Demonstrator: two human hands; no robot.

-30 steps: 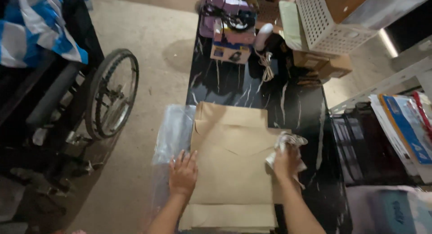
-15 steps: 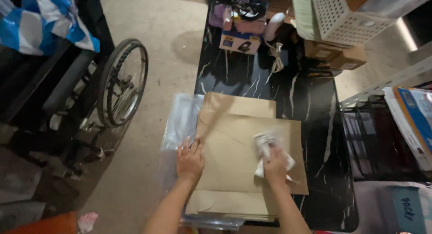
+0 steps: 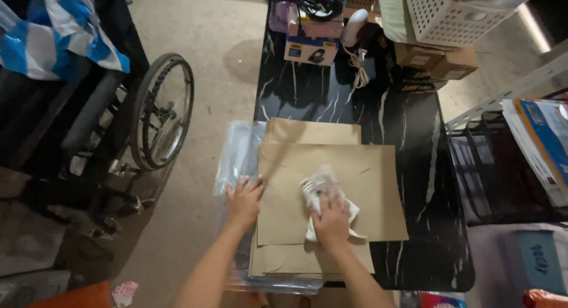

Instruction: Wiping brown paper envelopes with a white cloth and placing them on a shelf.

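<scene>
since a moment ago your right hand (image 3: 331,216) has slid from the right edge of the brown paper toward its middle, and your left hand (image 3: 244,200) has stayed at the left edge. the right hand is closed on a crumpled white cloth (image 3: 322,192) and presses it flat onto the top brown envelope (image 3: 355,178), so it seems you wipe or smooth the surface. the left hand lies open, fingers spread, partly on the envelope's left edge and partly on the clear plastic sleeve (image 3: 236,157) beside it; i judge it holds the sheet so it does not slip under the rubbing. more brown envelopes (image 3: 310,132) lie stacked below, turned a little, on the black marble table (image 3: 414,124). at the far end stand small boxes (image 3: 307,47) and a white basket (image 3: 455,15), well apart. a wheelchair wheel (image 3: 161,110) is on the floor to your left.
</scene>
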